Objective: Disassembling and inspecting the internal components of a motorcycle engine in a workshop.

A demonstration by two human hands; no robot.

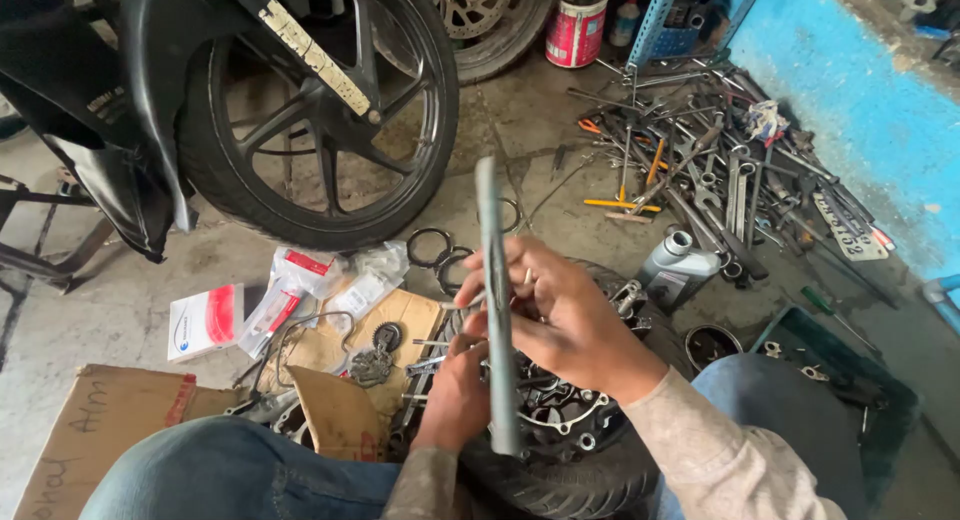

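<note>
While seen nearly edge-on, flat grey plate (497,310) stands upright between both hands, long axis running from top near the motorcycle wheel (320,110) down toward the tyre (560,480) in the lap. Right hand (560,315) to the right of the plate, fingers curled loosely round its middle, thumb side toward the camera, forearm coming up from lower right in a beige sleeve. Left hand (455,395) lower and left, closed on the plate's lower edge or just behind it; exact grip hidden. Right hand nearer the plate's middle. Beyond: scattered tools (700,170) on the floor, grey bottle (678,265), cardboard (100,430), small packets (290,295).
</note>
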